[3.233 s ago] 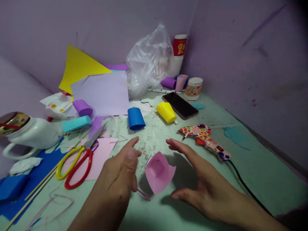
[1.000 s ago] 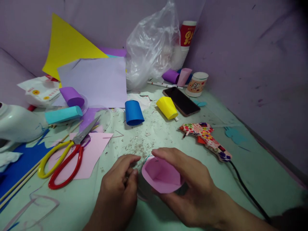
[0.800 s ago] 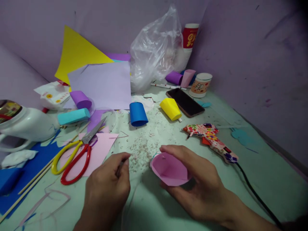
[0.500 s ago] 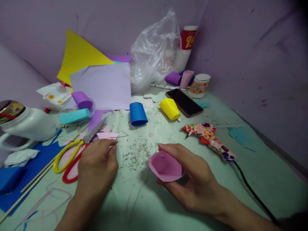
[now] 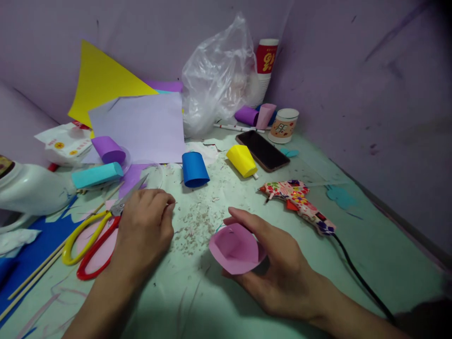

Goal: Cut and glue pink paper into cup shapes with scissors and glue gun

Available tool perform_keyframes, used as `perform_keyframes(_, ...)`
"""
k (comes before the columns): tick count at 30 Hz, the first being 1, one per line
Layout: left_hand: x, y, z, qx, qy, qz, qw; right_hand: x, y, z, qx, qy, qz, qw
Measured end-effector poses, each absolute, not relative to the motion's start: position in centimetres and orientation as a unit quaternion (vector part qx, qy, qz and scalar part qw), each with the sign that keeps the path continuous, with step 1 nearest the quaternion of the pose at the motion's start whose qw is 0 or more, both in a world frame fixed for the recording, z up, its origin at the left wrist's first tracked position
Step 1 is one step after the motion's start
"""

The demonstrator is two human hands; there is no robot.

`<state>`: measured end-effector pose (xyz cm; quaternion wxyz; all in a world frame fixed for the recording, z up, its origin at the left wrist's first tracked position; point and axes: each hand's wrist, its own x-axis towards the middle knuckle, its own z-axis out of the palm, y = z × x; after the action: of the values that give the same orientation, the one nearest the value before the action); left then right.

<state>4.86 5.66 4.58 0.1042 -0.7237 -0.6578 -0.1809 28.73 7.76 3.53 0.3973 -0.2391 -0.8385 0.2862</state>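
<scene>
My right hand is curled around a pink paper cup, holding it on its side just above the green tabletop with the mouth facing me. My left hand lies to the left with its fingers curled and pinched together. It rests over a pink paper sheet beside the yellow-and-red scissors. What the fingers pinch is hidden. A floral-patterned glue gun lies to the right of the cup, and its black cord runs past my right wrist.
A blue paper cup, a yellow one and a phone lie further back. Behind them are a plastic bag, lilac and yellow sheets and stacked cups. A white jug and skewers sit at the left.
My right hand has closed on the pink cup and tipped it onto its side. My left hand pinched something beside the cup and moved left to the scissors and pink sheet.
</scene>
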Motion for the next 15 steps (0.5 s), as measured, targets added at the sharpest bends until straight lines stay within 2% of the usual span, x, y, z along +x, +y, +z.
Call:
perform_keyframes(3, 5.5, 4.7, 4.9, -0.732, -0.62, -0.271, 0.078, 28.7, 7.8, 3.7, -0.232, -0.831, 0.29, 0.414)
perform_keyframes(8, 6.5, 3.9, 4.7, -0.679, -0.675, -0.281, 0.064, 28.6, 7.8, 4.1, -0.219, -0.816, 0.297, 0.446)
perform_keyframes(9, 7.0, 3.8, 4.7, -0.638, -0.703, -0.313, 0.017, 28.6, 7.7, 4.2, -0.216, -0.812, 0.298, 0.453)
perform_keyframes(11, 8.2, 3.6, 5.0, -0.51, -0.742, -0.396, -0.179, 28.6, 7.7, 4.5, -0.208, -0.805, 0.297, 0.47)
perform_keyframes(13, 9.6, 3.4, 5.3, -0.347, -0.706, -0.451, -0.422, 28.5, 7.5, 4.9, -0.208, -0.795, 0.293, 0.489)
perform_keyframes(15, 10.9, 3.2, 5.5, -0.248, -0.627, -0.465, -0.574, 28.4, 7.3, 5.2, -0.209, -0.786, 0.292, 0.503)
